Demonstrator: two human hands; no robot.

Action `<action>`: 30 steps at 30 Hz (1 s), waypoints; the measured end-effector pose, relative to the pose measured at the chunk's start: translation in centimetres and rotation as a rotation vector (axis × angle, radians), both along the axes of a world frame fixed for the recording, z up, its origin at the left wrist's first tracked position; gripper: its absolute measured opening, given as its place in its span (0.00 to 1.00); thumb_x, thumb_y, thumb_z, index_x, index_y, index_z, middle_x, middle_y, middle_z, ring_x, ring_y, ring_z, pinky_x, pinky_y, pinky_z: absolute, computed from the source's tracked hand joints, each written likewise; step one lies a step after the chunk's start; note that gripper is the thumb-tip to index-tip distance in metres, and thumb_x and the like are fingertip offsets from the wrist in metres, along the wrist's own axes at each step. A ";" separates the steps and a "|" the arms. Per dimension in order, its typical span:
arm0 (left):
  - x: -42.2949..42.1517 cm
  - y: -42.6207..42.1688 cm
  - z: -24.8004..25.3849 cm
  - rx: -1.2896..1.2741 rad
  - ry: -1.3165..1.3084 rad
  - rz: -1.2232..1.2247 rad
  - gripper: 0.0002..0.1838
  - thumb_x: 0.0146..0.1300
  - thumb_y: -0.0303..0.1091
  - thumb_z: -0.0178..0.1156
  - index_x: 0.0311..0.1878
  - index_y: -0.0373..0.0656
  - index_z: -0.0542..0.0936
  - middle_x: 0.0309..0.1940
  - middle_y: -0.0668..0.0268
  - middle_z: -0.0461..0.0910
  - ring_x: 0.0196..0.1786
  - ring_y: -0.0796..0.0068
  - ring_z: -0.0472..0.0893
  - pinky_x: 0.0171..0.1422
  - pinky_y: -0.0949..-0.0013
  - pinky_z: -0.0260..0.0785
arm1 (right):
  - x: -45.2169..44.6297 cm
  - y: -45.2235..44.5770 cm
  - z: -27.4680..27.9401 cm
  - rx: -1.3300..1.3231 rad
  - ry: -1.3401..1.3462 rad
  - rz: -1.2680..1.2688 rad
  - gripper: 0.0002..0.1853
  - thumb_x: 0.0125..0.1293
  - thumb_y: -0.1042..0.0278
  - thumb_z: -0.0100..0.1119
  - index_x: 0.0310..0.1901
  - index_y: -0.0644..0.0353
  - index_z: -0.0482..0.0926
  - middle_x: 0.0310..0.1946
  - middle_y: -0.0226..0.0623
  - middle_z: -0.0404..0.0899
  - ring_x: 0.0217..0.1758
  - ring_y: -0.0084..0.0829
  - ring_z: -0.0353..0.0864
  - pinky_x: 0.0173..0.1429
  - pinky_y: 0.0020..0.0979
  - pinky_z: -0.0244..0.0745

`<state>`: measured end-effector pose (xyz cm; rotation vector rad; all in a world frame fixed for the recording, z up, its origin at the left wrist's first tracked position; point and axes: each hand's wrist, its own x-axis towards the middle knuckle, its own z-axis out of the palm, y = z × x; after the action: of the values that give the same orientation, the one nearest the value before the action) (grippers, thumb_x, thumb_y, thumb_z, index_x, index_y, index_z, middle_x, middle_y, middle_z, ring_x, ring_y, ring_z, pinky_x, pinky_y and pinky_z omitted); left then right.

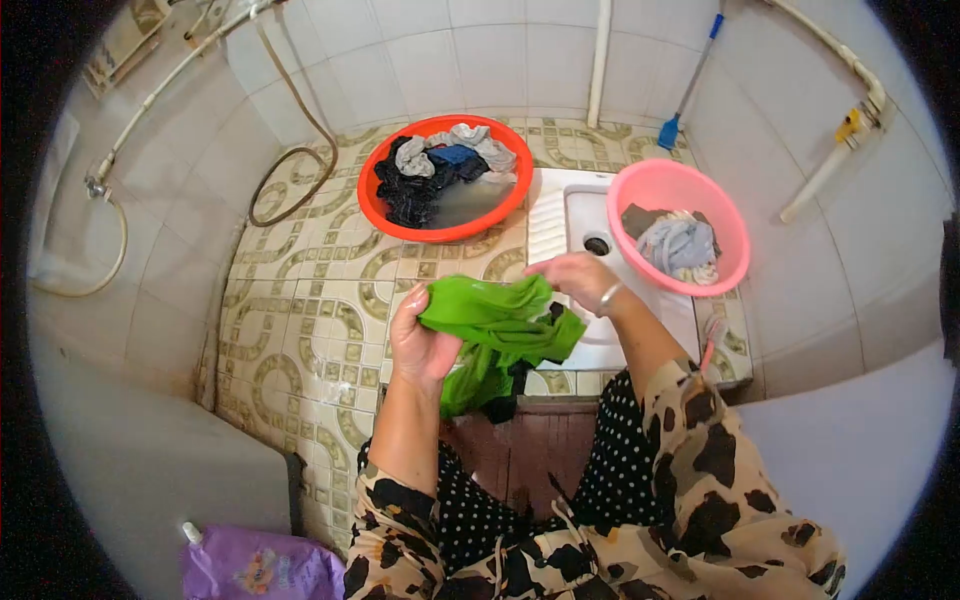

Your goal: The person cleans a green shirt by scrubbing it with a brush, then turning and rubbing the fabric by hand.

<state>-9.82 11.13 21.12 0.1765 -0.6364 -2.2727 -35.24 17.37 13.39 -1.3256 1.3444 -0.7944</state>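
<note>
Two hands (425,345) (583,280), left gripping green cloth (490,318), right half-curled against it

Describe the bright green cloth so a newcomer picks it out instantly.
Find the round red plastic basin on the tiled floor. Below it in the picture, the left hand holds the bright green crumpled cloth; no other cloth in view is that colour.

The left forearm (405,430) reaches forward, left hand (423,342) upright, thumb (413,298) raised; the right forearm (645,335) angles inward, right hand (582,278) extended, fingers (545,268) pointing leftward.
</note>
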 end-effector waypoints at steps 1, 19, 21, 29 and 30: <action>0.0 -0.4 -0.5 0.108 -0.034 0.019 0.14 0.53 0.34 0.52 0.40 0.35 0.74 0.39 0.57 0.76 0.46 0.62 0.74 0.57 0.59 0.62 | -0.6 0.2 0.0 -0.086 -0.508 -0.138 0.19 0.53 0.68 0.56 0.48 0.63 0.72 0.50 0.38 0.71 0.52 0.29 0.69 0.56 0.27 0.62; -6.2 -1.6 -7.8 0.340 -0.565 0.006 0.13 0.58 0.36 0.50 0.41 0.36 0.72 0.38 0.59 0.76 0.42 0.64 0.75 0.48 0.61 0.68 | 5.8 -1.7 3.0 -0.448 -0.297 -0.409 0.17 0.45 0.78 0.49 0.41 0.62 0.73 0.36 0.32 0.74 0.42 0.28 0.74 0.51 0.26 0.66; -5.9 -2.6 -12.6 0.478 -0.359 -0.130 0.10 0.60 0.40 0.49 0.37 0.44 0.73 0.29 0.64 0.75 0.32 0.68 0.75 0.38 0.63 0.69 | 10.9 -0.5 3.7 -0.484 0.149 -0.190 0.16 0.46 0.64 0.57 0.38 0.59 0.75 0.32 0.41 0.76 0.43 0.37 0.74 0.52 0.28 0.65; -10.5 2.2 -6.4 0.523 -0.549 -0.007 0.16 0.64 0.47 0.41 0.33 0.48 0.72 0.31 0.63 0.76 0.36 0.65 0.76 0.41 0.60 0.68 | 5.5 -2.9 -0.5 -0.195 0.855 -0.399 0.11 0.50 0.59 0.50 0.23 0.59 0.75 0.19 0.42 0.74 0.23 0.42 0.75 0.29 0.44 0.69; -9.7 0.8 -9.9 0.528 -0.543 0.002 0.16 0.64 0.47 0.41 0.33 0.48 0.72 0.31 0.63 0.76 0.36 0.65 0.76 0.41 0.60 0.68 | 6.5 -2.8 -0.6 -0.198 0.857 -0.388 0.11 0.50 0.59 0.50 0.23 0.59 0.75 0.19 0.42 0.74 0.23 0.42 0.75 0.29 0.44 0.69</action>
<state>-19.55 11.90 11.24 1.0719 -0.2753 -2.3513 -28.75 14.52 12.79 -1.6753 2.2941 -0.6330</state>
